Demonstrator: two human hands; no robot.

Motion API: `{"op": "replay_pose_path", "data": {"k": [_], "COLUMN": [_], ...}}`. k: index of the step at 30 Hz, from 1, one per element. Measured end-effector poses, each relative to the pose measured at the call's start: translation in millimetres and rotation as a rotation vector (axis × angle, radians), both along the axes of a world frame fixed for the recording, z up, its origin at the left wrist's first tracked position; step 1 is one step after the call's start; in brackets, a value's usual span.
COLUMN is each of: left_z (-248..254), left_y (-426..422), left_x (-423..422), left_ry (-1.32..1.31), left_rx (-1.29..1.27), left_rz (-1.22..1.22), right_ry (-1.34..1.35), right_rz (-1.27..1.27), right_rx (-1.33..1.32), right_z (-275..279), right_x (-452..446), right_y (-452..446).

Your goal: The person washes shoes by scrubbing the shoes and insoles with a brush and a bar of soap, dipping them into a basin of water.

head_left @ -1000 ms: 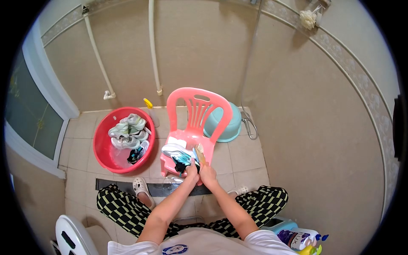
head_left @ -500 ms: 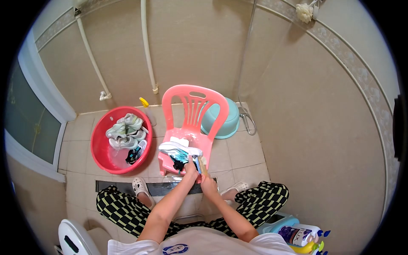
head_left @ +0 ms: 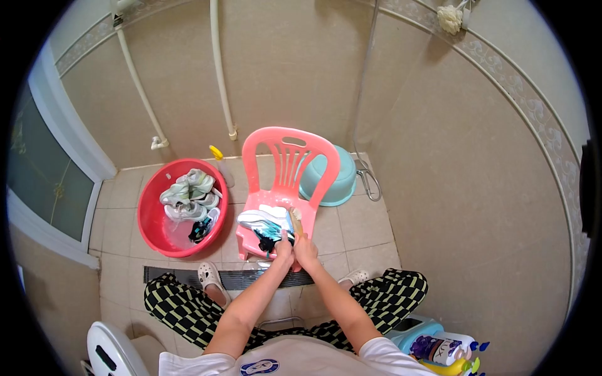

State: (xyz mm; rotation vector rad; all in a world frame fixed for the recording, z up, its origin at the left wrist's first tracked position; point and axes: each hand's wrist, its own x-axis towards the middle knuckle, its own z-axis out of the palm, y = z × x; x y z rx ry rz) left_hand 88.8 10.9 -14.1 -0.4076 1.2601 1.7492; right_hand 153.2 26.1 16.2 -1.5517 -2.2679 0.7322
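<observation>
Over the seat of a small pink plastic chair (head_left: 249, 170), my left hand (head_left: 283, 245) is closed round a sneaker (head_left: 258, 220) with a white sole and teal, white and black parts. The sneaker lies tilted, its sole edge facing up. My right hand (head_left: 306, 252) grips a scrub brush (head_left: 296, 219) by its light wooden handle. The bristles are at the sneaker's right side; whether they touch it I cannot tell. Something white lies behind the sneaker, partly hidden.
A red basin (head_left: 149, 219) at left holds several wet shoes (head_left: 188, 194). Behind it stands a spray bottle with a yellow top (head_left: 216, 152). An upturned teal basin (head_left: 338, 182) sits behind the chair beside a shower head (head_left: 370, 185). Detergent bottles (head_left: 442, 349) stand at lower right.
My right hand and the brush have moved forward, away from my body, along the sneaker's right side. My left hand keeps its hold on the sneaker. The view has shifted slightly.
</observation>
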Motion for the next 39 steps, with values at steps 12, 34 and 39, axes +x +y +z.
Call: {"op": "replay_pose_path", "data": {"k": [12, 34, 39], "left_z": [-1, 45, 74], "left_y": [-5, -7, -11], "left_x": [-1, -24, -13], "left_ry": [0.010, -0.405, -0.371], "left_rx": [-0.017, 0.392, 0.588], "left_rz": [-0.020, 0.048, -0.009], "right_ry": [0.029, 0.021, 0.021], "right_rz": [-0.072, -0.029, -0.051], "right_rx": [-0.125, -0.031, 0.013], "right_z": [-7, 71, 82], "right_x": [13, 38, 35], "right_y": [6, -54, -48]}}
